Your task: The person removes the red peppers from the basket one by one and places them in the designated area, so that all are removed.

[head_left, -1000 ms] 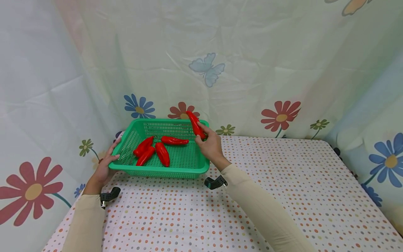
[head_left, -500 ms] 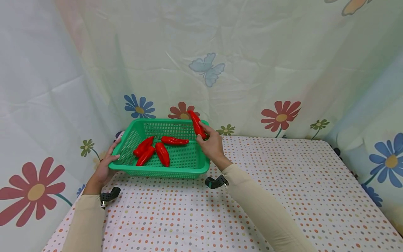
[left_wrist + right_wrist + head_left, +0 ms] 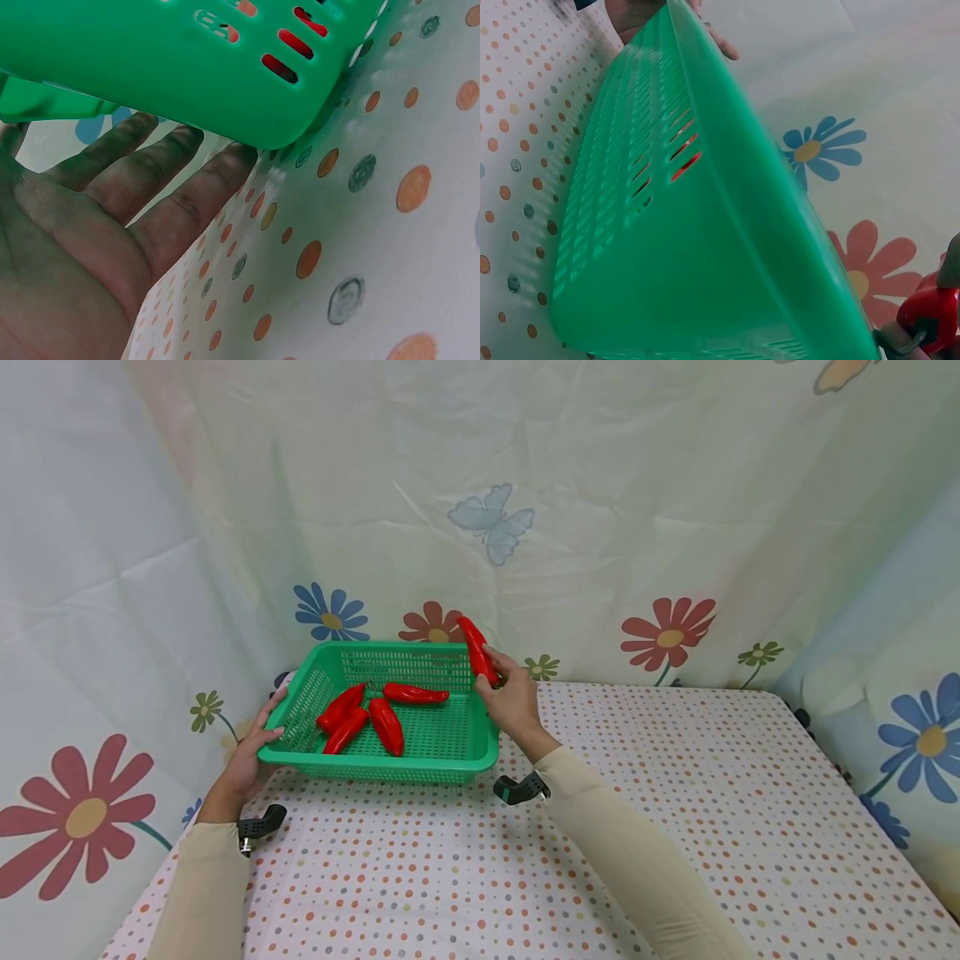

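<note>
Red pepper point(image 3: 478, 650) in hand: a person's right hand point(image 3: 512, 697) pinches it between thumb and fingers, the grip narrow around its lower end. Most of the pepper's length projects beyond the fingertips, slanting up and to the left, while the right wrist view catches its green stem point(image 3: 901, 345) close to the hand. The pepper appears above the far right corner of a green plastic basket point(image 3: 375, 762), its upper end seen against the floral backdrop point(image 3: 570, 527). Four more red peppers point(image 3: 387, 727) lie together on the basket's floor, left of the raised one and well apart from the right hand. Across the basket, the left hand point(image 3: 249, 762) rests at its left side, thumb on the rim; the left wrist view shows three fingers extended and spread, the nearest fingertip at the basket's lower edge. Beneath sits a polka-dot tablecloth point(image 3: 675, 793); small black cameras point(image 3: 262, 823) ride on both wrists, below beige sleeves point(image 3: 201, 885).
</note>
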Action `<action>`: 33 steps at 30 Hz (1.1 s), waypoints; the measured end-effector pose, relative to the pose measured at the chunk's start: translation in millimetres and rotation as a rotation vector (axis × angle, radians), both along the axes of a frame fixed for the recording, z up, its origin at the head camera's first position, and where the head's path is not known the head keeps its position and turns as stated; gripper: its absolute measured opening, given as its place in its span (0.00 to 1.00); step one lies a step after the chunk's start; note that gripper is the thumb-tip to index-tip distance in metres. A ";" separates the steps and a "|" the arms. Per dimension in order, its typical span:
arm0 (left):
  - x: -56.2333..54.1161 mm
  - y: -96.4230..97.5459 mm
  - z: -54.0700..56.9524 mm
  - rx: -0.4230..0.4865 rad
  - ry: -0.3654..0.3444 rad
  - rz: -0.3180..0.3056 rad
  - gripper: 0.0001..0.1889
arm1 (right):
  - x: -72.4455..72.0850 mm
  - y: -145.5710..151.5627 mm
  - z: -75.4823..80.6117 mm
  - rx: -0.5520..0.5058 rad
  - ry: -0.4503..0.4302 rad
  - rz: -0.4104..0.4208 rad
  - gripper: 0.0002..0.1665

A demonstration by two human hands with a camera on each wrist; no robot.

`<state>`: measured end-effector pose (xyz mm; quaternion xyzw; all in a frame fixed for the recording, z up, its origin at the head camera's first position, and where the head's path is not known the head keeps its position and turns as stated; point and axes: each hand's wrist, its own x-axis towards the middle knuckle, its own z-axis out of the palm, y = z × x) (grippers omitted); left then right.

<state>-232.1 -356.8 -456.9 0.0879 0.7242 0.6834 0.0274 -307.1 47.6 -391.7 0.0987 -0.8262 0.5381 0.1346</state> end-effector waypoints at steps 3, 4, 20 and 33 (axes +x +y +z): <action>-0.2 0.1 -0.1 -0.005 0.001 0.003 0.31 | 0.0 1.0 0.6 -0.005 0.010 -0.005 0.31; -0.2 0.1 -0.2 -0.006 0.001 0.006 0.31 | -0.1 1.4 0.7 -0.007 0.014 -0.005 0.30; 0.0 0.9 2.1 -0.002 -0.019 0.017 0.31 | -1.4 10.9 1.1 -0.007 -0.014 -0.028 0.31; -0.5 -0.1 0.2 -0.001 -0.011 0.013 0.31 | -2.3 17.1 0.0 0.007 0.008 -0.041 0.31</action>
